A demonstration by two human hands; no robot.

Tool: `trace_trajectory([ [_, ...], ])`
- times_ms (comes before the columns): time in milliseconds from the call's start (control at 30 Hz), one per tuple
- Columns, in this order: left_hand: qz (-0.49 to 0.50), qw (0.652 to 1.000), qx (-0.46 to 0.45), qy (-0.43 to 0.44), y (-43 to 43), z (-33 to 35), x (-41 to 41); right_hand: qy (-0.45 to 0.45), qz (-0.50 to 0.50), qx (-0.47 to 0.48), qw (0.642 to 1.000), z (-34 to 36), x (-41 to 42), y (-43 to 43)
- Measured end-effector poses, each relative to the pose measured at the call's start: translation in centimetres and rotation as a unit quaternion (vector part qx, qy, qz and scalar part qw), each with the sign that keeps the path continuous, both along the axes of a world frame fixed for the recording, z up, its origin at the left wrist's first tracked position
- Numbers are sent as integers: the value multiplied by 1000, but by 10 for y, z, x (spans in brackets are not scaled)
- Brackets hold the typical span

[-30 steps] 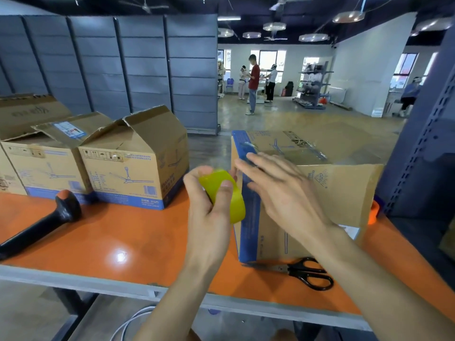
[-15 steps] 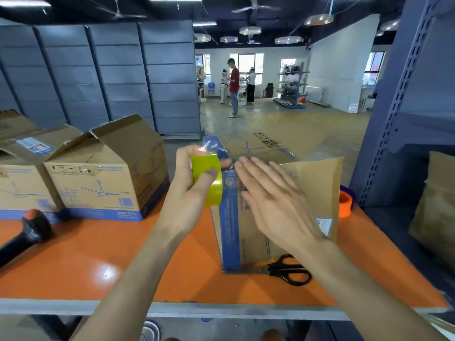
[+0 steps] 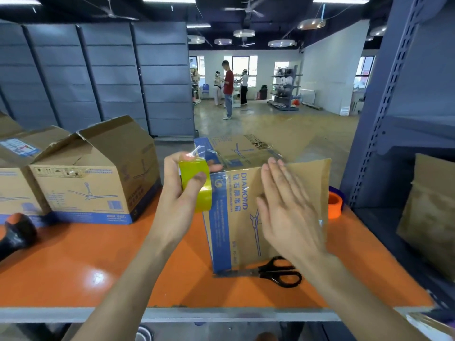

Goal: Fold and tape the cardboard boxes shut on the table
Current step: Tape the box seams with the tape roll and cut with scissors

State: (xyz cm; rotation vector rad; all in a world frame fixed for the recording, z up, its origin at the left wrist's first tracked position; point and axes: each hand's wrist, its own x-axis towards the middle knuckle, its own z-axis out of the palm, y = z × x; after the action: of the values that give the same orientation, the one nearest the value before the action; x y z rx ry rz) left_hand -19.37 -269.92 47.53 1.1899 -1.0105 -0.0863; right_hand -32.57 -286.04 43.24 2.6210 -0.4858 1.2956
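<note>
My left hand grips the roll of yellow-green adhesive tape. Its fingers are curled around the roll, and one of them goes over the flat side. I hold the roll at the upper left corner of the brown cardboard box with a blue edge, just beside the blue stripe. A strip of clear tape goes from the roll onto the top of this box.

My right hand is flat. Its fingers are straight and close together, and they point up. The palm lies against the near face of the box, right of the word DIAMOND. The hand is a little blurred, so I cannot tell how firmly it presses.

The box stands on the orange bench, between my two hands. The black-handled scissors lie on the bench at the foot of the box, under my right wrist. An orange roll of tape sits at the right side of the box. Other cardboard boxes with raised flaps stand at the left, well apart from my hands.
</note>
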Motion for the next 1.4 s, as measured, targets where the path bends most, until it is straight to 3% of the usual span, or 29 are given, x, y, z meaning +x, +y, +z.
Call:
trace_trajectory([
  [233, 19, 1000, -8, -23, 7, -2, 0, 33, 128, -56, 990, 4, 21, 30],
  [533, 166, 983, -75, 29, 42, -18, 12, -85, -4, 35, 996, 58, 3, -12],
  [633, 185, 977, -90, 51, 57, -29, 21, -64, -6, 184, 981, 75, 3, -19],
  [733, 214, 969, -96, 78, 72, -43, 27, 0, 62, 357, 932, 86, 7, -13],
  [800, 241, 964, -80, 82, 77, -52, 28, -10, 93, 337, 937, 95, 12, -2],
  [900, 256, 962, -7, 89, 77, -63, 24, -43, 95, 178, 979, 115, 13, 22],
  [967, 248, 962, 13, 113, 74, -64, 17, 11, 84, 43, 995, 127, 13, 43],
  [1067, 259, 954, -24, 146, 71, -45, 12, 78, 96, -46, 991, 122, 8, 75],
  [1200, 254, 948, -64, 181, 80, -9, 14, 163, 129, -72, 975, 113, -12, 97],
  [1400, 296, 938, 38, 177, 69, 27, 34, 312, 141, 38, 939, 119, -15, 102],
])
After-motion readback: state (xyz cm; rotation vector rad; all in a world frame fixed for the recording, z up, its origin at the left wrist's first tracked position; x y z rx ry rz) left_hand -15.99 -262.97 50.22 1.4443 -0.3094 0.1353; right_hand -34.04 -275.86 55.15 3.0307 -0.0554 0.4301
